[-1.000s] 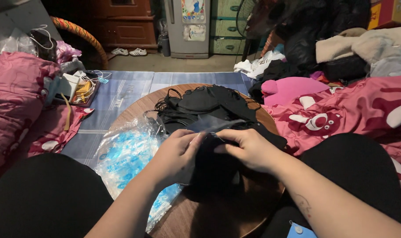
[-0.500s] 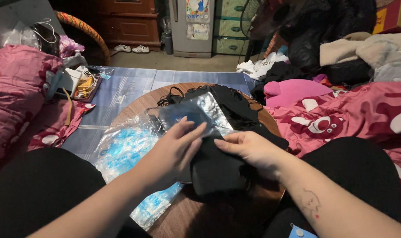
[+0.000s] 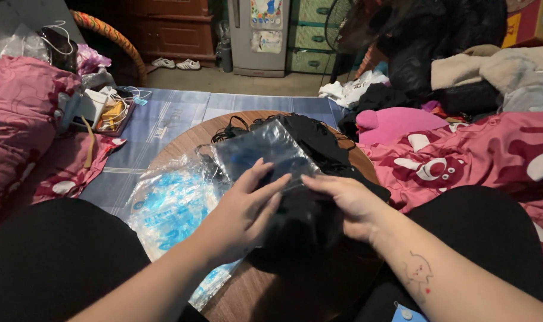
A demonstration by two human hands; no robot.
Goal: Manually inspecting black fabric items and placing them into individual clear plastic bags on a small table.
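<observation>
Over a round wooden table, my left hand and my right hand both grip a clear plastic bag with a dark folded cloth partly inside it. The bag's open end faces me, and the fingers of both hands pinch it there. Its far end lies tilted over a pile of black garments on the table.
A stack of clear bags with blue print lies on the table's left side. Pink bedding is at the left, a pink and red blanket at the right. A blue mat, a small fridge and shoes lie beyond.
The clear bag has come up from under my hands and now lies over the dark cloth. My hands have moved apart to its near edge, and the view has shifted slightly.
</observation>
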